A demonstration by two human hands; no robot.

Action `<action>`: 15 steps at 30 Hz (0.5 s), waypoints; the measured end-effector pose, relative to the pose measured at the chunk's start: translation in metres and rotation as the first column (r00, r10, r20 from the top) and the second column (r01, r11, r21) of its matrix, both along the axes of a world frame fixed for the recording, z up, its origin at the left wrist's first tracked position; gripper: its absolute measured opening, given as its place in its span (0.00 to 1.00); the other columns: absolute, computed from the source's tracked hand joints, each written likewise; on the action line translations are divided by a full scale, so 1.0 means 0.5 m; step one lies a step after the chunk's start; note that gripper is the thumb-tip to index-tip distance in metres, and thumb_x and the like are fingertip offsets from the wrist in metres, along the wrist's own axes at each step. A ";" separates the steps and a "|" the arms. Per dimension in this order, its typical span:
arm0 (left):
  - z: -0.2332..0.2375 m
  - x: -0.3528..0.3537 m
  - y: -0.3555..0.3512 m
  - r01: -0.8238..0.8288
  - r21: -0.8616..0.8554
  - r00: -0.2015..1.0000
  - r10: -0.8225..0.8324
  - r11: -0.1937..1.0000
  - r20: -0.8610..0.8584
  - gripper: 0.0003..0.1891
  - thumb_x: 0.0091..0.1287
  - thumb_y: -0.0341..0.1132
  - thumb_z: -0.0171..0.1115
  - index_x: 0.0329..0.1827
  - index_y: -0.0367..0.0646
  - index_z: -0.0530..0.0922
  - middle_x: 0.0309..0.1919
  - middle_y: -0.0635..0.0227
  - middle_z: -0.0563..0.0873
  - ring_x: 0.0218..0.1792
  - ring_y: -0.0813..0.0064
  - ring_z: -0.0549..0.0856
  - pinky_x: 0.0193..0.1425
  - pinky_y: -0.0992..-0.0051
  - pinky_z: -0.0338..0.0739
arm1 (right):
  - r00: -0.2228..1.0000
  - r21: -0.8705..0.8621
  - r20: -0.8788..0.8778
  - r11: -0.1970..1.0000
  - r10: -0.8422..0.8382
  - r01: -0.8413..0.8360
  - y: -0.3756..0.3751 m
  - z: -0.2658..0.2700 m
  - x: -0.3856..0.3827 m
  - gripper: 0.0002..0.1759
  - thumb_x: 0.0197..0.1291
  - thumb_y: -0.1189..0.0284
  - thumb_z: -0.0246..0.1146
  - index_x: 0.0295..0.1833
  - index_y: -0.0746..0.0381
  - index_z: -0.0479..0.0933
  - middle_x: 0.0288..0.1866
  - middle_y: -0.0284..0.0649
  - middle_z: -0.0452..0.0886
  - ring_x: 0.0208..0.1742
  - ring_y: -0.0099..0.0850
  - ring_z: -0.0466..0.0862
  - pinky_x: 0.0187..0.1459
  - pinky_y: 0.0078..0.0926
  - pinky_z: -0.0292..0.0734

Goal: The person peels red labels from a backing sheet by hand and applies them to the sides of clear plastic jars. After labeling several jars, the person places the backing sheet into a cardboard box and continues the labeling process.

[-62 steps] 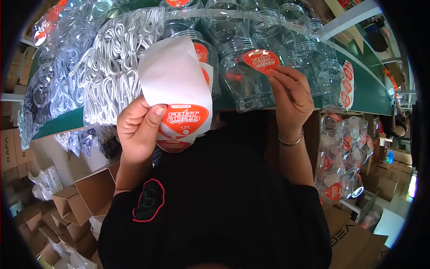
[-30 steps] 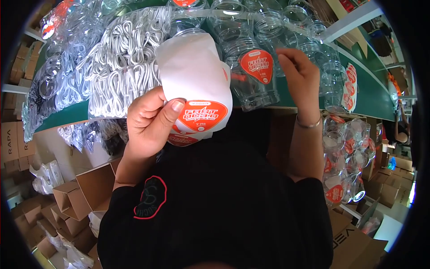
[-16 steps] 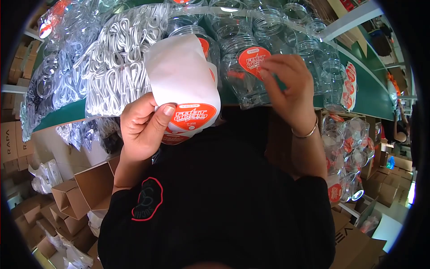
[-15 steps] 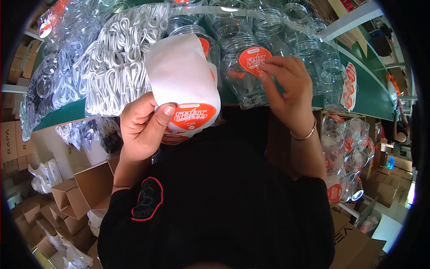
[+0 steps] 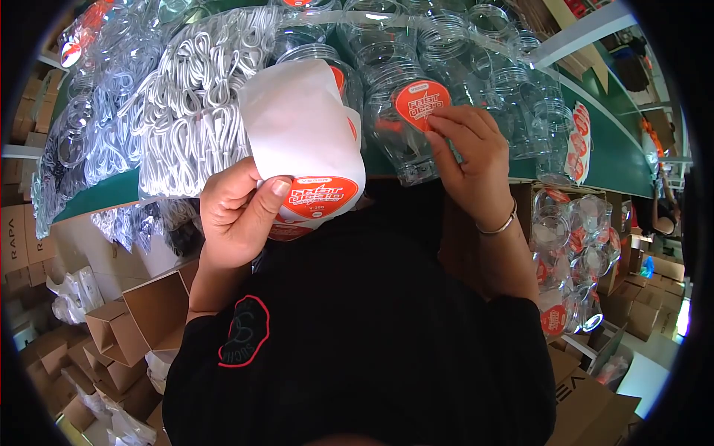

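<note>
My left hand (image 5: 242, 212) is closed on a folded strip of white backing paper (image 5: 301, 119), its thumb pressed by a round red sticker (image 5: 323, 195) with white lettering. At the upper centre, my right hand (image 5: 476, 163) pinches the lower edge of another round red sticker (image 5: 421, 98). This sticker overlaps the front of a clear plastic jar (image 5: 388, 141) on the green table. A second jar (image 5: 316, 52) stands partly hidden behind the backing paper.
Bundled white cables (image 5: 193, 126) are heaped on the left of the green table (image 5: 111, 181). More clear jars (image 5: 446, 44) crowd the back. A sticker sheet (image 5: 579, 145) lies on the right. Below it, a carton holds labelled jars (image 5: 576, 238). Open cardboard boxes (image 5: 156, 312) stand at lower left.
My right hand has shifted slightly down and left, its fingertips still at the lower edge of the sticker. The left hand and strip have hardly moved.
</note>
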State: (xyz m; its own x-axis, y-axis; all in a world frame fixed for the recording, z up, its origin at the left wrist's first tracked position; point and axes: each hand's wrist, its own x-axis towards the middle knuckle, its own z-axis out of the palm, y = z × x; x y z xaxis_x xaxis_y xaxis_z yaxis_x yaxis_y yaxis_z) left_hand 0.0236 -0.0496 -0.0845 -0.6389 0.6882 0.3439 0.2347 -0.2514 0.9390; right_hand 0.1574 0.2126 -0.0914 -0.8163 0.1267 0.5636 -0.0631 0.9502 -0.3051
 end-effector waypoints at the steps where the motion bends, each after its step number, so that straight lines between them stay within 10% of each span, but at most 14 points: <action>1: -0.001 0.000 -0.001 -0.005 0.002 1.000 0.005 1.000 0.006 0.09 0.69 0.22 0.56 0.48 0.28 0.80 0.35 0.58 0.87 0.31 0.78 0.82 0.39 0.83 0.76 | 1.000 -0.005 -0.023 1.000 -0.002 0.002 0.000 -0.004 0.000 0.12 0.54 0.79 0.64 0.46 0.65 0.82 0.47 0.39 0.83 0.43 0.35 0.80 0.48 0.27 0.74; 8: 0.001 0.003 0.007 0.003 -0.001 1.000 -0.003 1.000 -0.014 0.09 0.69 0.22 0.56 0.48 0.28 0.80 0.34 0.58 0.87 0.31 0.79 0.81 0.39 0.83 0.76 | 0.966 -0.317 -0.172 0.939 -0.196 0.134 0.032 -0.008 -0.032 0.07 0.55 0.76 0.65 0.40 0.64 0.83 0.39 0.35 0.83 0.34 0.31 0.78 0.37 0.23 0.74; 15: 0.000 0.006 0.014 -0.088 0.005 0.996 0.088 0.996 -0.020 0.10 0.70 0.22 0.55 0.52 0.28 0.78 0.36 0.59 0.86 0.32 0.80 0.81 0.40 0.85 0.76 | 0.974 -0.469 0.168 0.856 -0.154 0.216 0.074 0.031 -0.058 0.09 0.59 0.77 0.62 0.44 0.66 0.82 0.40 0.36 0.82 0.32 0.26 0.76 0.34 0.20 0.70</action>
State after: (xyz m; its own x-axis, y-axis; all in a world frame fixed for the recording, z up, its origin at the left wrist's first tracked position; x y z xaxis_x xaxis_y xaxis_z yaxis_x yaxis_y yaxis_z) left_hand 0.0265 -0.0424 -0.0847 -0.6898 0.6280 0.3603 0.2752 -0.2329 0.9328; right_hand 0.1284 0.2496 -0.0760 -0.8077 0.5120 0.2923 0.1657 0.6729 -0.7209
